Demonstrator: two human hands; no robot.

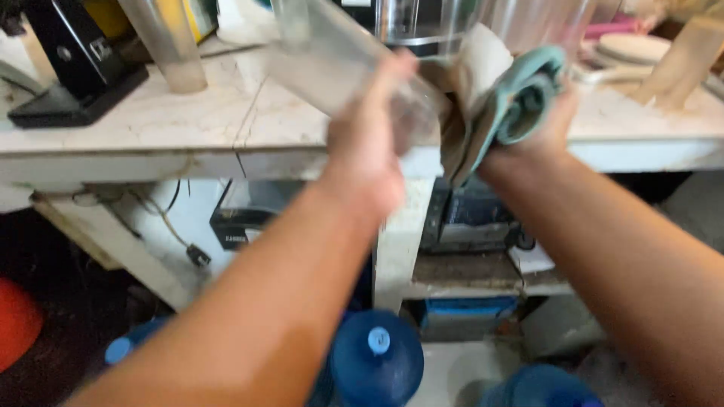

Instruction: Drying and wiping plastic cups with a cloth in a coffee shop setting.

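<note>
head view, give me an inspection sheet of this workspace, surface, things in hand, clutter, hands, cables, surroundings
surface: pale marble-look counter, stained, with a seam line.
job's things: clear plastic container, blurred, held tilted over the counter edge; teal and beige cloth bunched at its lower end.
clutter: black appliance base at left, cloudy tumbler beside it, pale round boards at right.
hands: left hand wraps the container; right hand grips the cloth.
cables: loose cord with black plug hangs under the counter.
surroundings: blue water jugs on the floor, dark appliance on the lower shelf, red object at far left.
</note>
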